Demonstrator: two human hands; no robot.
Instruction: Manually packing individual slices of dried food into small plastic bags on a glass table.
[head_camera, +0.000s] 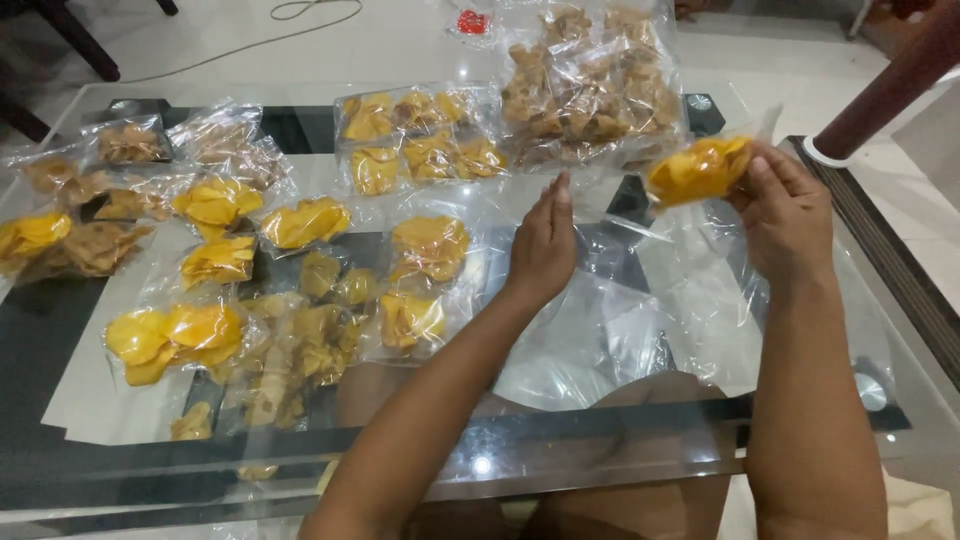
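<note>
A glass-topped table (600, 470) stands on a pale tiled floor, its surface strewn with clear plastic packets of chips. The thing in hand is a small clear bag of yellow chips (697, 170), held up above the table's far right part. The right hand (785, 215) pinches it from the right side, thumb and fingers closed on the plastic just beside the chips. The left hand (543, 245) is raised to the left of that bag with fingers straight and together, flat and open; it holds nothing, though its fingertips may be touching a loose plastic edge, which cannot be told.

By the look of it, the step in hand is the handling of one filled bag, likely settling or closing it; the next move would call for the left hand to take the free side of the plastic.

Below the bag lie empty clear bags (640, 330). Just behind it sits a large bag of brown chips (590, 90). Well to its left lie many filled yellow packets (300, 225) and some brownish packets (130, 145).
</note>
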